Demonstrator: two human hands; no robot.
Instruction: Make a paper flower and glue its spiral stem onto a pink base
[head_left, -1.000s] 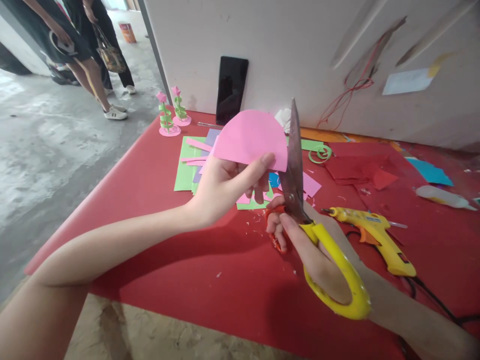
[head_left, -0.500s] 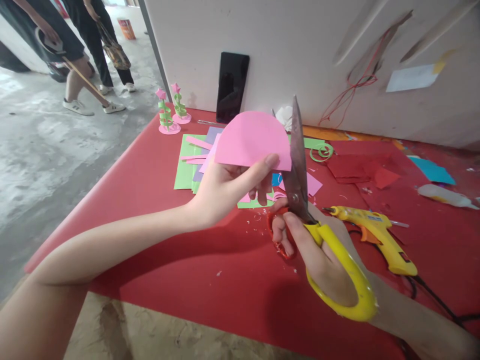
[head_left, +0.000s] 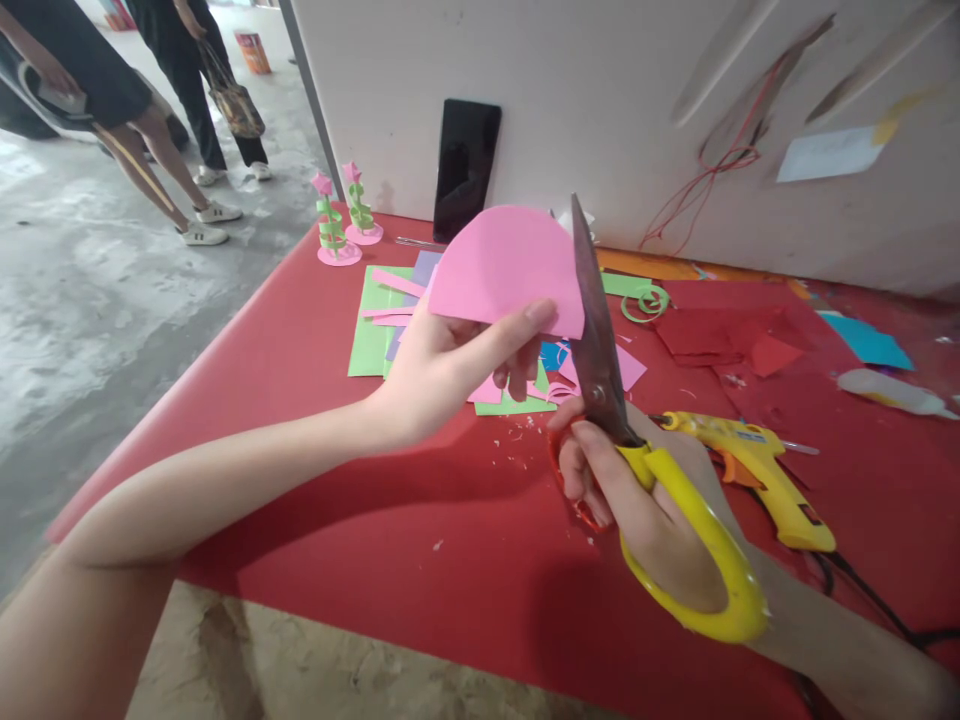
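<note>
A pink half-round piece of paper (head_left: 504, 262) is pinched between the thumb and fingers of my left hand (head_left: 457, 375), held up above the table. My right hand (head_left: 637, 500) grips a pair of scissors (head_left: 598, 330) with one yellow and one red handle. Their blades point upward at the paper's right edge, one in front of it and the other mostly hidden behind. Below the paper lie green sheets (head_left: 366, 345), pink strips and scraps. A yellow glue gun (head_left: 757, 465) rests to the right of my right hand.
Two pink-and-green paper ornaments (head_left: 331, 225) stand at the table's back left. A black phone (head_left: 466, 165) leans on the wall. Red paper (head_left: 697, 335), a blue sheet (head_left: 866, 340) and a glue bottle (head_left: 892, 390) lie right. Two people stand beyond the table at left.
The paper has tilted and turned slightly in my left hand. My right hand and the scissors have shifted a little right, the blades leaning more to the left. One person's legs have moved.
</note>
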